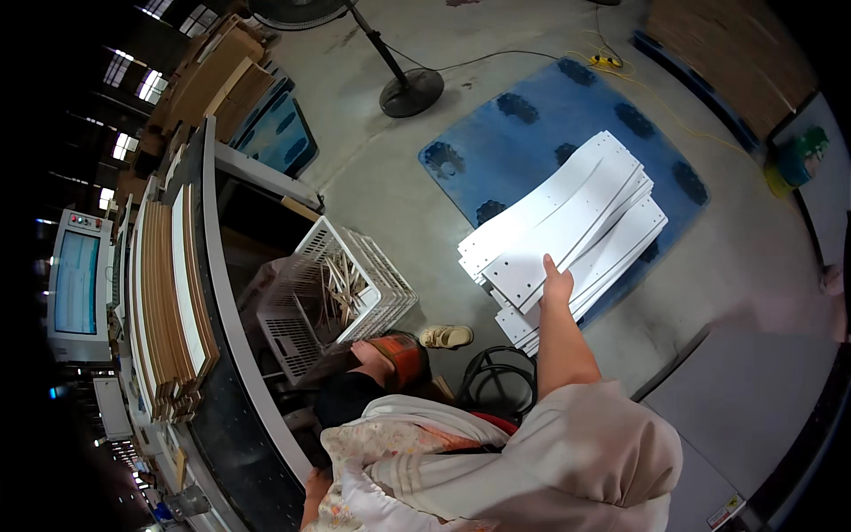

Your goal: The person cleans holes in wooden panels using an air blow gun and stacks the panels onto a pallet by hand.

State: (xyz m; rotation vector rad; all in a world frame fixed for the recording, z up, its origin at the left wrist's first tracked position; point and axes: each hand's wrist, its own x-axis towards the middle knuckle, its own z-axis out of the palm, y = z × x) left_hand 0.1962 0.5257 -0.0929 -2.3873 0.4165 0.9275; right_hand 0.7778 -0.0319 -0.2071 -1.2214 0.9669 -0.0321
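My right hand (557, 285) reaches down to a stack of white boards on the floor pallet. It grips the near edge of the top white board (567, 222), thumb on the upper face and the other fingers hidden beneath. That board has gently curved sides and small drilled holes at its ends, and lies at an angle over the similar boards under it. At the lower left, my left hand (316, 485) is beside the pale edge of a long black worktable (239, 390). My clothing partly covers it, and its fingers cannot be made out.
The stack rests on a blue pallet (461, 191) with dark round recesses. A white crate (306, 257) of scrap strips stands by the worktable, which carries stacked brown-edged boards (160, 301). A fan base (411, 93), a yellow cable (665, 111) and a grey surface (753, 399) surround the area.
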